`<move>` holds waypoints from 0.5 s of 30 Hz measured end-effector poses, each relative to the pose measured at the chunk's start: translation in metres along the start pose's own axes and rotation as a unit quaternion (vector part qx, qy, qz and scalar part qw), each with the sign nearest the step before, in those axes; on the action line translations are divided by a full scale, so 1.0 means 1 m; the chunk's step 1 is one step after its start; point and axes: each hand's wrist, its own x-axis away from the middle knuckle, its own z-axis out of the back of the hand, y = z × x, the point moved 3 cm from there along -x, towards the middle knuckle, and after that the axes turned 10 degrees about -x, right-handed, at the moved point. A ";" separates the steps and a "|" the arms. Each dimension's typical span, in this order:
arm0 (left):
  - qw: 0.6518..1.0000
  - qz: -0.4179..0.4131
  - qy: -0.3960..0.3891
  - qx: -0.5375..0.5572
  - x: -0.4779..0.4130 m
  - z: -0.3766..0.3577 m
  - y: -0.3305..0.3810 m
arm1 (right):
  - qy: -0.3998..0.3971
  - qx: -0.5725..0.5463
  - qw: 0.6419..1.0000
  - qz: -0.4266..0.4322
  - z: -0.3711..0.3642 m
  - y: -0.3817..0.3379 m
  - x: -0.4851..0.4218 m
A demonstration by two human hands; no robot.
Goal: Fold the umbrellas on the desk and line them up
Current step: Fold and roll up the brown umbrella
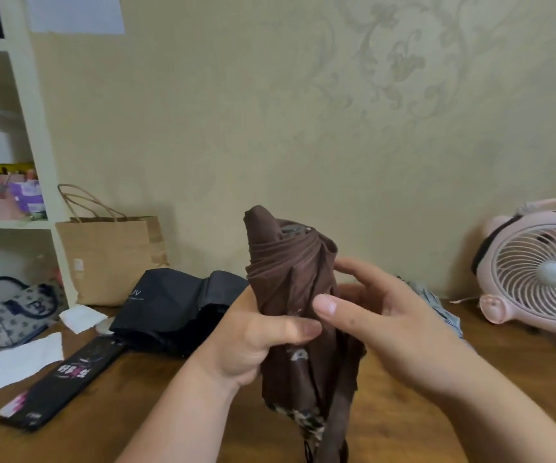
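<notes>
Beige wall with faint floral wallpaper [336, 111] behind, brown wooden desk [136, 412] below. White shelf unit [32, 128] at far left, round pink desk fan [537, 275] at far right, brown paper carrier bag [109, 259] against the wall.

Black fabric umbrella [176, 305] lies on the desk left of centre, collapsed but loose, not wrapped. Long black sleeve with pink print [66, 379] lies just in front of it, running diagonally. Grey patterned fabric [437, 305] shows behind the right wrist; cannot tell if it is another umbrella.

Dark brown fabric umbrella [293, 295] is held above the desk at centre. Its long axis is near vertical, the dark cap end points up, and the patterned canopy hem and strap hang at the bottom. The handle is out of view.

Left hand [256, 332] grasps it from the left at mid height, thumb laid across the front. Right hand [370, 312] is on the right side, thumb pressing the front folds and fingers curled round the far side. The two thumb tips nearly meet. Both hands are equally near, with the umbrella between them.

Judgement: folds twisted round but not strapped, so the wrap is part done. Next probably needs the right hand turning fabric round the vertical axis while the left holds firm. Lining up not started.
</notes>
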 end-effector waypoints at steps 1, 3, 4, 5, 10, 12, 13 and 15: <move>1.000 0.002 0.012 -0.024 0.001 0.000 0.001 | -0.013 0.043 0.999 -0.010 -0.007 -0.006 -0.002; 0.996 0.007 0.032 -0.081 0.002 -0.002 0.001 | -0.020 0.085 0.996 -0.009 -0.013 -0.002 -0.010; 0.993 0.016 0.056 -0.107 0.002 -0.004 0.001 | -0.006 0.105 0.994 0.001 -0.014 0.001 -0.012; 0.990 0.019 0.075 -0.121 0.001 -0.004 0.001 | 0.011 0.115 0.993 0.008 -0.014 0.003 -0.012; 0.990 0.028 0.112 -0.083 -0.008 -0.003 -0.004 | -0.003 0.073 0.997 -0.002 -0.013 0.021 -0.016; 0.995 0.047 0.084 -0.021 -0.009 0.002 -0.011 | -0.014 0.048 0.999 -0.014 -0.009 0.021 -0.016; 0.997 0.048 0.048 0.020 -0.010 0.003 -0.015 | -0.014 0.036 0.999 -0.020 -0.005 0.021 -0.016; 0.995 0.041 -0.016 0.086 -0.012 0.005 -0.022 | -0.020 0.009 0.999 -0.030 0.000 0.019 -0.016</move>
